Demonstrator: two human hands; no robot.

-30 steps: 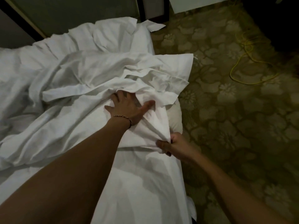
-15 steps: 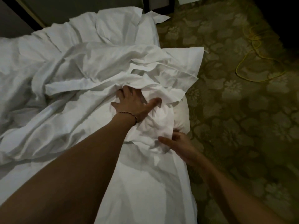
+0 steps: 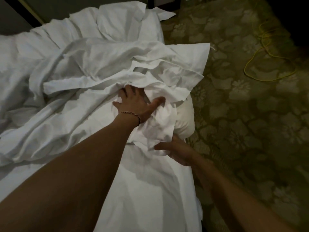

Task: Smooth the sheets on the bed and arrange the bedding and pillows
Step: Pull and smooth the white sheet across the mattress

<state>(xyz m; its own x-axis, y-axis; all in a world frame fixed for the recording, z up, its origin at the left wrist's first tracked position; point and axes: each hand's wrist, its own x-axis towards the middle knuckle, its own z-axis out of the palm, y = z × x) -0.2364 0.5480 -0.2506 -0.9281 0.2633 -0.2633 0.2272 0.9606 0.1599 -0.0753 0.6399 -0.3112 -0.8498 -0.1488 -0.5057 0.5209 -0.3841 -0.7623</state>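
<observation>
A white bed point(image 3: 150, 195) fills the left and middle of the head view. On it lies a crumpled white sheet point(image 3: 100, 64) in loose folds. My left hand point(image 3: 137, 104) presses flat on a bunched white cloth point(image 3: 158, 129) near the bed's right edge, fingers spread and fingertips tucked under a fold. My right hand point(image 3: 178, 151) is at the bed's edge just below, thumb over the cloth's lower hem and fingers hidden behind it. A white pillow point(image 3: 184, 121) bulges out beside the cloth. More rumpled white bedding point(image 3: 125, 25) lies at the far end.
Patterned green carpet point(image 3: 242, 131) runs along the bed's right side. A yellow cable point(image 3: 267, 67) loops on it at the upper right. Dark furniture legs point(image 3: 163, 2) stand past the far corner, and a dark wall point(image 3: 13, 17) runs behind the bed.
My right hand loosened its pinch on the cloth's corner and slid under the lower hem. The cloth bunched up more under my left hand. The camera came slightly closer.
</observation>
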